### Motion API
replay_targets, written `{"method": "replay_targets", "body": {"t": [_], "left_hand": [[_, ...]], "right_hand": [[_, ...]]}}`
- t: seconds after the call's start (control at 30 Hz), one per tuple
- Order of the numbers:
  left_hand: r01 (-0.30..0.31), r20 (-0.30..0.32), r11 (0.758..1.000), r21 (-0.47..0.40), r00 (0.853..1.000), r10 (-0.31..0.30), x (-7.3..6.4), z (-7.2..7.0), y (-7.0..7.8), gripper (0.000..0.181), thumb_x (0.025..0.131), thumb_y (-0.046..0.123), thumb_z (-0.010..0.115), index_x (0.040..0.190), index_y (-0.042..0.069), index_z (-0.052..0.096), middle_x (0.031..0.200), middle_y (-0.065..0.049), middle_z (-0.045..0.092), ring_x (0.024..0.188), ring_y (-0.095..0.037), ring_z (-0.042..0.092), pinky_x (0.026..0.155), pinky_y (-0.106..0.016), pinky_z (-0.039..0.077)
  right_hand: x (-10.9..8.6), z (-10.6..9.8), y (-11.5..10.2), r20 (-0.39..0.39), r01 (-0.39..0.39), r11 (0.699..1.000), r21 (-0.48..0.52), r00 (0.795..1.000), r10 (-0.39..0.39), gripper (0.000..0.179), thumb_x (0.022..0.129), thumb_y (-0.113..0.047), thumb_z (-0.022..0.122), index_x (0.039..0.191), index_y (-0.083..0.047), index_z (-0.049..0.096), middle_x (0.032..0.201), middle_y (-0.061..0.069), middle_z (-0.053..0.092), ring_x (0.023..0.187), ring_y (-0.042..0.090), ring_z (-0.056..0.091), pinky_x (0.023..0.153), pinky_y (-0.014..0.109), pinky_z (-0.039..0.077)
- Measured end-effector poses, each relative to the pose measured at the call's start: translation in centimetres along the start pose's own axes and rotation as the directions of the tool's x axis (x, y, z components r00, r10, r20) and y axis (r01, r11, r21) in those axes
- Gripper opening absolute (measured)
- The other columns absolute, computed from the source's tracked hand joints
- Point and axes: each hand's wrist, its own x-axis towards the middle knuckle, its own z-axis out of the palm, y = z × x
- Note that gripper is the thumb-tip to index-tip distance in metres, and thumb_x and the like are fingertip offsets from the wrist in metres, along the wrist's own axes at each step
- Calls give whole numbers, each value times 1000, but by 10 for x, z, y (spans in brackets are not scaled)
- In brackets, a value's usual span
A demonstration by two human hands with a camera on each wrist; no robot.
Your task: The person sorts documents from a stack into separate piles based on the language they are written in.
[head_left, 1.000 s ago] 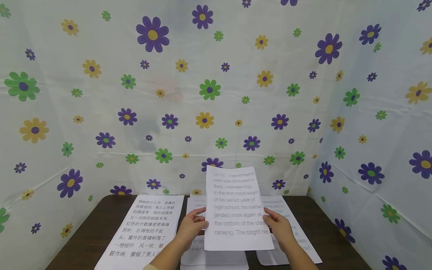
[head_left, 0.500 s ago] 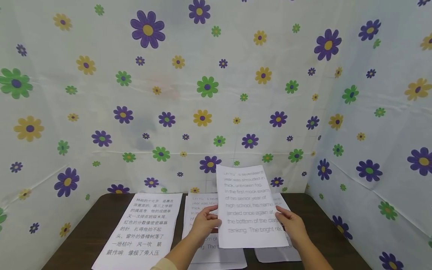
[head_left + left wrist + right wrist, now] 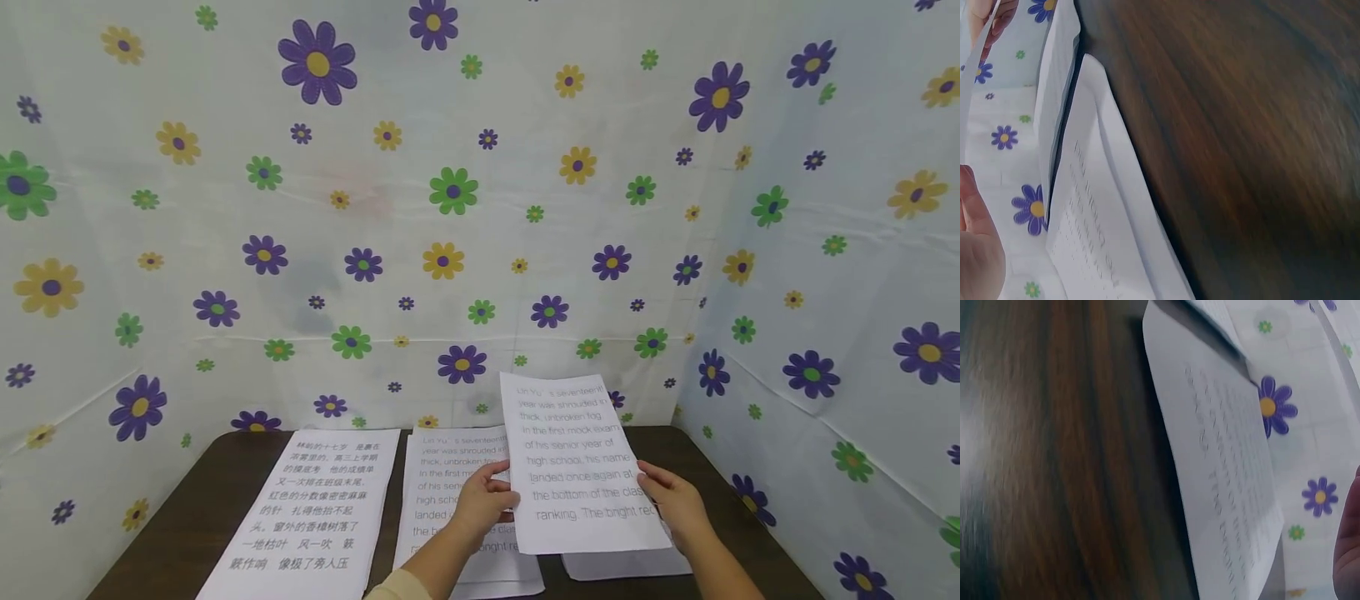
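Observation:
Both hands hold up a white sheet of paper (image 3: 577,467) printed with large English text, raised above the table and tilted toward me. My left hand (image 3: 482,504) pinches its left edge, thumb in front. At its right edge, my right hand (image 3: 677,502) grips it the same way. Beneath it lies the right paper pile (image 3: 626,565), mostly hidden by the sheet. A middle paper pile (image 3: 450,487), with the same English text, lies partly behind my left hand. In the left wrist view the paper appears edge-on.
A left paper pile (image 3: 300,517) with Chinese text lies on the dark wooden table (image 3: 180,508). Behind and to the right hangs a white cloth (image 3: 405,217) with purple, green and yellow flowers. Narrow strips of table separate the piles.
The held sheet has moved right, from over the middle pile to over the right pile, with both hands keeping their grip. More of the middle pile shows. The head view has shifted slightly.

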Motion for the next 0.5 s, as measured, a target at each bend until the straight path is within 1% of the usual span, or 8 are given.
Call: {"method": "replay_targets", "body": {"t": [0.13, 0.33, 0.37, 0.43, 0.5], "left_hand": [[11, -2, 1000, 1, 1000, -11, 1, 13, -4, 61, 78, -1, 67, 137, 3, 52, 93, -7, 66, 72, -14, 65, 64, -31, 60], [27, 1, 1000, 5, 1000, -27, 3, 31, -12, 62, 77, -2, 68, 137, 3, 53, 93, -6, 64, 73, -13, 63, 62, -28, 59], [27, 3, 1000, 1, 1000, -27, 3, 33, -14, 62, 77, -2, 67, 136, 2, 53, 92, -6, 64, 73, -13, 62, 62, -28, 59], [30, 13, 1000, -3, 999, -30, 3, 38, -15, 62, 76, -4, 66, 136, 2, 52, 92, -7, 64, 73, -13, 61, 61, -27, 58], [38, 26, 999, -8, 999, -38, 4, 43, -16, 62, 76, -5, 65, 137, 1, 52, 91, -6, 63, 74, -13, 61, 61, -27, 58]], "right_hand": [[5, -9, 8, -15, -14, 999, -46, 1000, 13, 54, 97, -29, 59, 141, 0, 49, 144, 27, 47, 96, 16, 62, 69, 23, 52], [11, -19, 21, -45, -32, 995, -94, 999, 28, 52, 97, -28, 59, 139, 1, 51, 144, 29, 46, 111, 33, 59, 71, 22, 48], [12, -21, 23, -46, -42, 994, -101, 998, 38, 52, 97, -28, 58, 139, 1, 51, 145, 29, 46, 113, 35, 58, 71, 22, 47], [12, -24, 27, -42, -52, 993, -108, 998, 48, 52, 98, -28, 58, 139, 2, 50, 145, 29, 45, 113, 35, 58, 72, 22, 47], [13, -28, 30, -35, -64, 993, -99, 998, 61, 50, 98, -26, 56, 140, 2, 49, 145, 29, 45, 106, 30, 61, 71, 24, 48]]}}
